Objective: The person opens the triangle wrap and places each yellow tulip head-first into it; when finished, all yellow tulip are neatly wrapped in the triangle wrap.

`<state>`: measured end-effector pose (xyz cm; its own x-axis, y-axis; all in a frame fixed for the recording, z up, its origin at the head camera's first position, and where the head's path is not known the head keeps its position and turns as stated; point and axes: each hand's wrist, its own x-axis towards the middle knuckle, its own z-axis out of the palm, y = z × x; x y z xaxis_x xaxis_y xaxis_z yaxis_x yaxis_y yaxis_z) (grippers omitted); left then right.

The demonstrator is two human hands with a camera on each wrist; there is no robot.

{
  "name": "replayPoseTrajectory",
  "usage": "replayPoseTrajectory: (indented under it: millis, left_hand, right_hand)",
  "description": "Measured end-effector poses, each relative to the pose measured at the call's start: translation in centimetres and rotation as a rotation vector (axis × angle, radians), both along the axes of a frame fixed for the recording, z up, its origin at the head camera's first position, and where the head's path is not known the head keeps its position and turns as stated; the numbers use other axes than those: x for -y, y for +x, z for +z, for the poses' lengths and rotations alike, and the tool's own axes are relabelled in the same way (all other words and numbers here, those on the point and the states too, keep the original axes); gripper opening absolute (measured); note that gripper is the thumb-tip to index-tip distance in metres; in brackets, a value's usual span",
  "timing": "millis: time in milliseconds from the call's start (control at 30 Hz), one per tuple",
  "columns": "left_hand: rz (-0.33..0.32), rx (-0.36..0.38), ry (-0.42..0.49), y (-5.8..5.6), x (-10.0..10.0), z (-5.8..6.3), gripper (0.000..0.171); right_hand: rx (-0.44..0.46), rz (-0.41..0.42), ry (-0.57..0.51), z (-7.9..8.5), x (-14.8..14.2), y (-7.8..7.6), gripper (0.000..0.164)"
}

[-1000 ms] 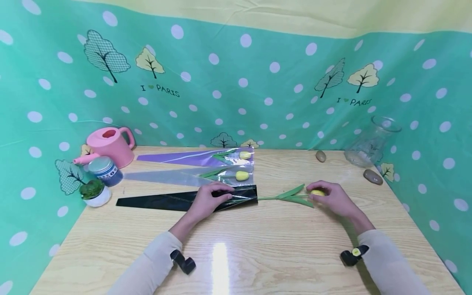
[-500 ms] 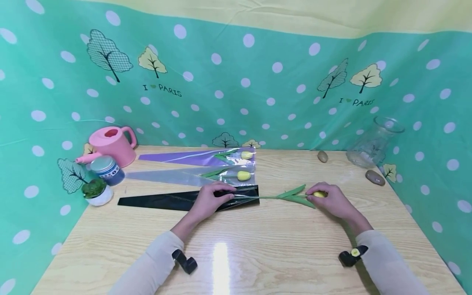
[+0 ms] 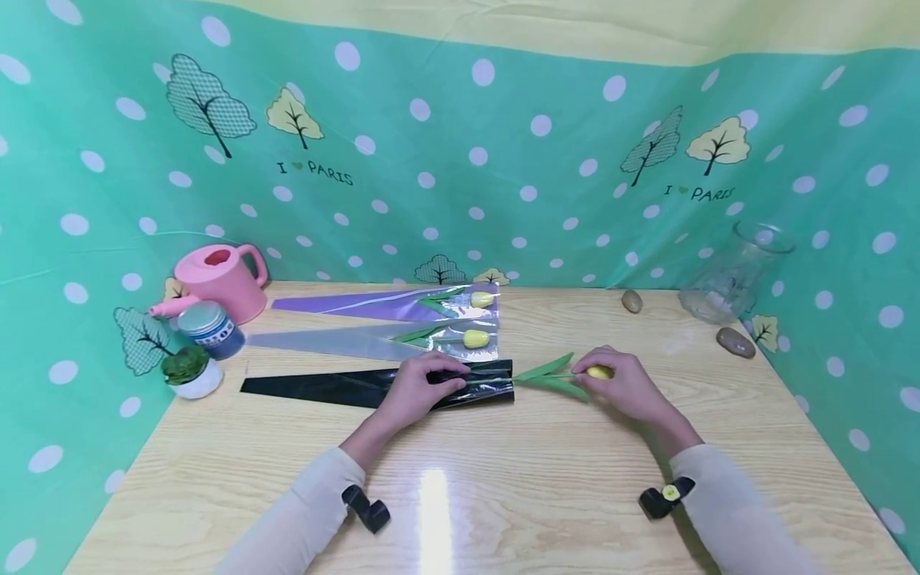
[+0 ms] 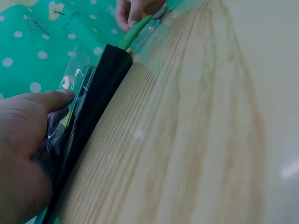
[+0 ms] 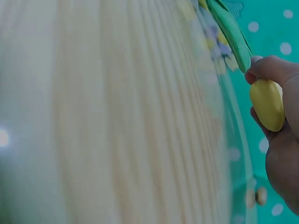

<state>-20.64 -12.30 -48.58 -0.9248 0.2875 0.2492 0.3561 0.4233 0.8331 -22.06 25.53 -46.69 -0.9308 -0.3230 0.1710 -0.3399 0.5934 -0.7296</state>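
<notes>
A yellow tulip with green leaves lies across the table, its stem running inside a long tapered black flower sleeve with a clear front. My right hand pinches the stem just below the yellow bloom, which sits within the curve of the fingers. The lower ends of the leaves reach the sleeve's wide mouth. My left hand grips the sleeve near that mouth; in the left wrist view the thumb lies against the clear film. The left fingertips are partly hidden behind the film.
Behind lie a purple sleeve and a grey sleeve, each with a yellow tulip inside. A pink watering can, blue tin and potted succulent stand left. Two stones and a glass vase are right.
My right hand has moved left with the tulip, and its stem has slid farther into the black sleeve. The left hand keeps its grip, shifting slightly right with the sleeve.
</notes>
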Motion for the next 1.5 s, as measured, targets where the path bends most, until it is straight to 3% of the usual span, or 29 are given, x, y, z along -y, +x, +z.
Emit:
replayPoseTrajectory:
  millis: [600, 867, 1067, 1267, 1500]
  left_hand:
    - [0.005, 0.0, -0.022, -0.1, -0.2, 0.1, 0.02]
    - [0.011, 0.01, -0.034, 0.0, -0.2, 0.3, 0.018]
    - [0.007, 0.017, -0.037, -0.1, -0.2, 0.0, 0.019]
    - [0.003, 0.024, -0.03, -0.1, -0.2, -0.1, 0.019]
    - [0.012, 0.044, -0.024, -0.1, -0.1, 0.1, 0.018]
  right_hand:
    - [0.08, 0.002, -0.058, -1.3, 5.4, 0.0, 0.007]
    - [0.03, 0.005, -0.041, -1.7, 6.1, 0.2, 0.009]
    - [0.068, 0.009, -0.053, -1.4, 5.5, 0.3, 0.018]
    - [0.136, -0.006, -0.061, -1.0, 3.0, 0.4, 0.028]
    - [0.133, -0.007, -0.029, -1.2, 0.7, 0.8, 0.036]
